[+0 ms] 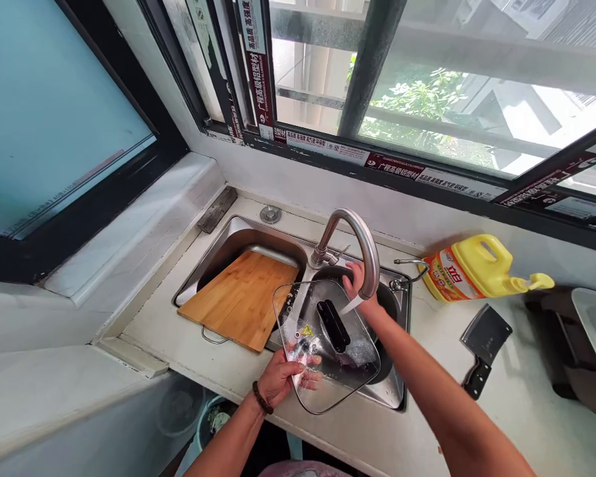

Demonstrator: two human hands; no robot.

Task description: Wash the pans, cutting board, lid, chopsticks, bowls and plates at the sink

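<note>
Now your left hand (283, 377) fingers clamp glass lid (328, 344) near edge over sink (392, 391); right hand (356, 281) fingers touch far edge under faucet (362, 248), grip unclear.

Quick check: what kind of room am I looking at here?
Most likely a home kitchen: a double steel sink with a faucet under a window, a wooden cutting board, a cleaver, and a glass lid in the left hand.
</note>
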